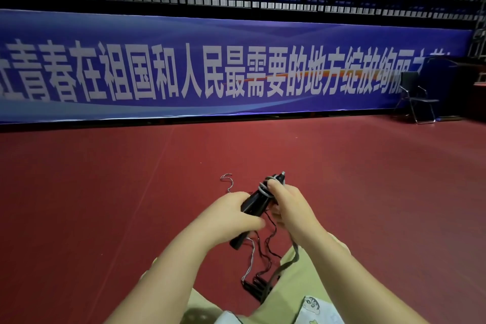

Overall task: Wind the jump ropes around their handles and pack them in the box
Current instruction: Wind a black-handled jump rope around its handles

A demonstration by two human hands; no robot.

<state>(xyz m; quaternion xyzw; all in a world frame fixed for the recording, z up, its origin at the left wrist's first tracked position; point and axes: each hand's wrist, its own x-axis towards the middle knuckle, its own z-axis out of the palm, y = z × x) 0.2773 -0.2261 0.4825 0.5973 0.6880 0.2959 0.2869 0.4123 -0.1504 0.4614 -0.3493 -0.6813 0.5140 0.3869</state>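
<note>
Your left hand (pixel 231 216) grips the black handles (pixel 256 201); your right hand (pixel 285 204) pinches grey rope (pixel 263 188) coiled around them. Below the handles, more ropes (pixel 259 284) lie tangled, partly hidden by your legs.

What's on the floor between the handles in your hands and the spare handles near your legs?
In the head view, loose rope trails between the held handles and the spare handles.

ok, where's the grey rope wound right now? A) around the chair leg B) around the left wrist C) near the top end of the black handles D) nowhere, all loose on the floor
C: grey rope loops circle the upper end of the black handles, held by the left hand and right hand.
</note>
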